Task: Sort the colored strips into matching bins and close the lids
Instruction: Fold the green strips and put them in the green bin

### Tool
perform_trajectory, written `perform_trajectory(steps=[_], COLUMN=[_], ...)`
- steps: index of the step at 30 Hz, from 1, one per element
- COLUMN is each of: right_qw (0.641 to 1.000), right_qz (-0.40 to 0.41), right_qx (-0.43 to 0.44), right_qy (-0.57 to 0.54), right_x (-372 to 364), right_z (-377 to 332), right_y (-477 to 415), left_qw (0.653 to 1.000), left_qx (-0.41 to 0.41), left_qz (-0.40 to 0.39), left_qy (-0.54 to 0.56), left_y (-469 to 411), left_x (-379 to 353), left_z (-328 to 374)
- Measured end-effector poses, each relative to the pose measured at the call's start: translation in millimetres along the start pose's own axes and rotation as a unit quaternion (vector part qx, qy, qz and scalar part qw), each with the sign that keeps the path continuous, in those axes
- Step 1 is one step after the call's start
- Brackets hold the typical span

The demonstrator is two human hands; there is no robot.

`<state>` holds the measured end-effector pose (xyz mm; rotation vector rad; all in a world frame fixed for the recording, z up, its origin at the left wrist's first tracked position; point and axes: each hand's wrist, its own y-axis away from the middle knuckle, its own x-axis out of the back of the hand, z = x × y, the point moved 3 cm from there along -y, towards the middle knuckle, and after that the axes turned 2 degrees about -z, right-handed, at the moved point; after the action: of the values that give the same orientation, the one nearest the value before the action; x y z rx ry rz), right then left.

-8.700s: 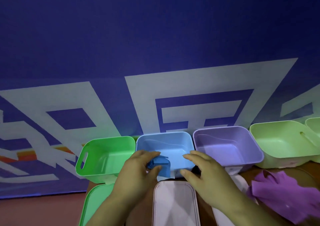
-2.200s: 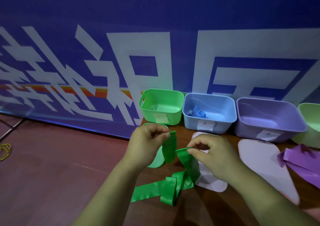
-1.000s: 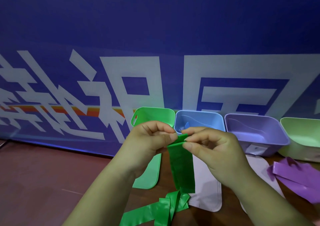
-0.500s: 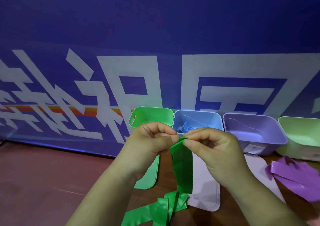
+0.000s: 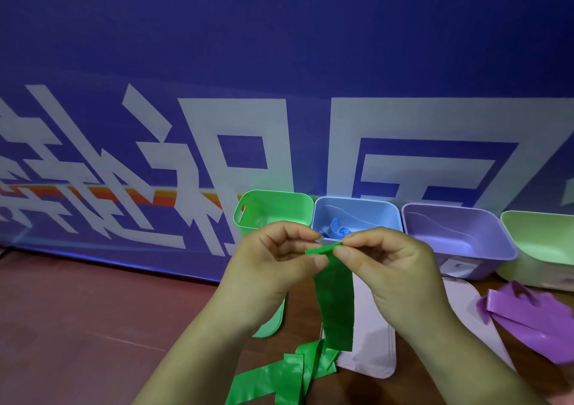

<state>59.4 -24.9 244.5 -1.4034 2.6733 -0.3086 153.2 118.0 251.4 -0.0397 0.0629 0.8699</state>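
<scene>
Left hand (image 5: 276, 268) and right hand (image 5: 391, 271) pinch the top end of the green strip (image 5: 334, 305), thumb against forefinger, fingertips close together.

Below the hands the strip hangs straight down, and its loose length lies folded on the tabletop (image 5: 299, 317). A green lid (image 5: 270, 324) lies under the left hand and a pale lid (image 5: 372, 345) under the right. To the right of the right hand are a second pale lid (image 5: 466, 308) and purple strips (image 5: 534, 320). Beyond the hands stand four open bins in a row: green bin (image 5: 273, 209), blue bin (image 5: 372, 215) holding a coiled blue strip (image 5: 339, 231), purple bin (image 5: 459, 233), pale green bin (image 5: 540, 237). Behind them hangs a blue banner (image 5: 279, 63).
</scene>
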Motion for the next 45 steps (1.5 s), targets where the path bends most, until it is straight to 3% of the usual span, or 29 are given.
perform_trajectory(steps=[15,24,36,45], right_qw=[0.998,0.990,0.975,0.952], right_qz=[-0.048,-0.133,-0.193,-0.214], right_qx=[0.003,-0.014,-0.101,-0.193], right_qy=[0.034,0.039,0.035,0.101], right_x=[-37.6,-98.8,-175.7,-176.7], right_z=[-10.8,-9.5,33.3,107.8], right_y=[16.4,32.3,74.0,88.1], left_qw=[0.997,0.997,0.990,0.979], left_qx=[-0.041,-0.023,0.085,0.153], left_qz=[0.061,0.070,0.115,0.134], left_qy=[-0.002,0.004,-0.005,-0.022], left_y=[32.0,67.1,118.0,130.9], left_x=[36.2,100.9,173.0,189.0], left_z=[0.2,5.4,-43.4,-119.0])
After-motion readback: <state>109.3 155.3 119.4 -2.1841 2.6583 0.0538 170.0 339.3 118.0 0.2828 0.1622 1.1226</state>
